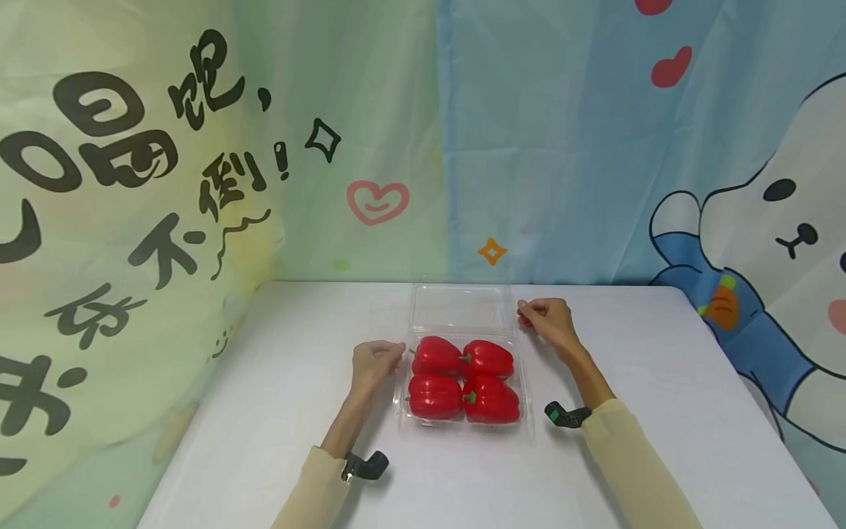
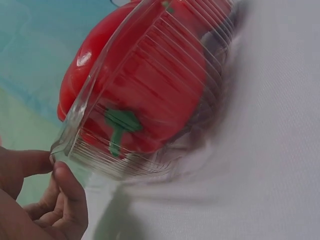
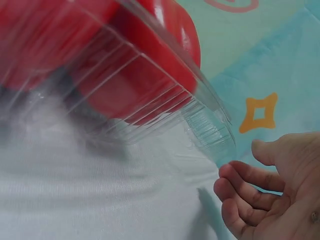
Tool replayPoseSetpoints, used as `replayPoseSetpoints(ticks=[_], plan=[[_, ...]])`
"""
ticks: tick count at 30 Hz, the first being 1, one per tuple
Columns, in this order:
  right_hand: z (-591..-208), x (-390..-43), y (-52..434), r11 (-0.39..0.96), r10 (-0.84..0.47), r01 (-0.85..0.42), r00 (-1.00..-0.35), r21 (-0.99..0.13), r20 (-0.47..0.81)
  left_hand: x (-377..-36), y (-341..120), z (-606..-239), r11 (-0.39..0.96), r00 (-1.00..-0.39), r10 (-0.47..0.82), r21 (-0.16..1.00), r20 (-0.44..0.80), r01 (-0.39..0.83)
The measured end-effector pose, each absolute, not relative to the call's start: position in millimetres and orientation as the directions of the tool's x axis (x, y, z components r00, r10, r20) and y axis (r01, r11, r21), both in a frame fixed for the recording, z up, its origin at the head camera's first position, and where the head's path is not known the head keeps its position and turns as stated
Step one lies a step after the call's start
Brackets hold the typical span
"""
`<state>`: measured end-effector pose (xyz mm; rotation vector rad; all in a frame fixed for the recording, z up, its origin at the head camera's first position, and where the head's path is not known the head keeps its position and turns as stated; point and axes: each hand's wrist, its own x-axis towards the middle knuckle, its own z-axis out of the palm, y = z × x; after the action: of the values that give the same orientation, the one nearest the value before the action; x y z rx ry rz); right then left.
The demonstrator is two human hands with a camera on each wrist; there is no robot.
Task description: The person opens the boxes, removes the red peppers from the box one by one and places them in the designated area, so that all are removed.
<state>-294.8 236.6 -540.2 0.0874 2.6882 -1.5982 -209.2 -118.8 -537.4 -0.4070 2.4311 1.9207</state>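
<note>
A clear plastic clamshell box [image 1: 423, 424] lies with its lid [image 1: 460, 310] folded back, away from me. Several red bell peppers [image 1: 490, 401] with green stems sit inside it in two rows. My left hand [image 1: 375, 362] is at the box's left side; in the left wrist view its thumb and index finger pinch the rim [image 2: 75, 117] at the corner. My right hand [image 1: 548, 319] is beside the lid's right edge. In the right wrist view its fingers [image 3: 252, 175] bend loosely near the clear corner, thumb apart, with nothing showing between them.
The box is on a white-covered table [image 1: 264, 441]. A printed curtain [image 1: 562, 147] hangs behind the table's far edge and along the left side. Dark wrist-worn cameras [image 1: 367, 466] stick out from both cuffs.
</note>
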Motion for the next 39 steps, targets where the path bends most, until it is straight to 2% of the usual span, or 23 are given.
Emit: replayPoseSetpoints(ticks=[6, 15, 25, 39], plan=[[-533, -286, 238, 0.549, 0.028, -0.028, -0.998, -0.835, 0.052, -210, -119, -538, 0.209, -0.965, -0.191, 0.953, -0.179, -0.218], [-526, -270, 243, 0.518, 0.039, -0.053, -0.996, -0.854, 0.085, -211, -118, -539, 0.216, -0.965, -0.189, 0.952, -0.179, -0.219], [-513, -250, 246, 0.596, -0.042, -0.221, -0.969, -0.772, 0.245, -213, -116, -538, 0.194, -0.969, -0.178, 0.96, -0.169, -0.203], [-490, -213, 224, 0.616, -0.188, -0.318, -0.948, -0.72, 0.258, -211, -118, -541, 0.184, -0.977, -0.16, 0.968, -0.142, -0.171]])
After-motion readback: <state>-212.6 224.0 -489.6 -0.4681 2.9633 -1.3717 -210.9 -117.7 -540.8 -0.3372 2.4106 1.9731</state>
